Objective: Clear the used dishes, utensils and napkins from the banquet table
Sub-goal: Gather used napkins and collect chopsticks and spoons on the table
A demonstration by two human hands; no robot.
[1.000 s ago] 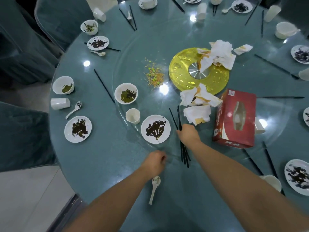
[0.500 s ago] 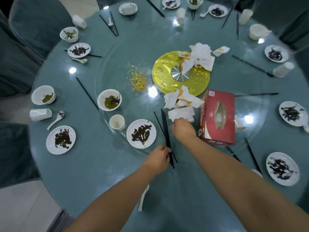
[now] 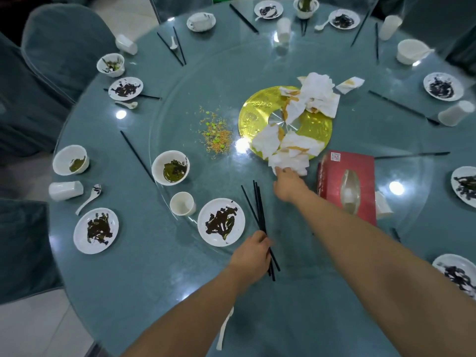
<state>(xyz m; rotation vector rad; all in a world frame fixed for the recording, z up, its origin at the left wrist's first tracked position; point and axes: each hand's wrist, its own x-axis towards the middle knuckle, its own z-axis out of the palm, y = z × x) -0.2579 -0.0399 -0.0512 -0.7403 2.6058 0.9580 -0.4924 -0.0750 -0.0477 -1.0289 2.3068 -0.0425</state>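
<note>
Left hand [image 3: 253, 253] is wrapped around a bundle of black chopsticks [image 3: 257, 204], tips fanning away from the fist, probably so they go out in one trip. Right hand [image 3: 287, 185] reaches past them and pinches the nearest stained napkin [image 3: 289, 161], just beyond its fingers by the gold disc [image 3: 253, 117]; red tissue box [image 3: 347, 184] sits just right of that wrist.

The left hand [image 3: 251, 255] covers the middle of the black chopsticks [image 3: 257, 204], and its forearm hides most of a white spoon [image 3: 223, 328]. The right hand [image 3: 287, 185] conceals its fingertips in the stained napkins [image 3: 291, 157]. Plates [image 3: 454, 273] at the right edge are cut off.
</note>
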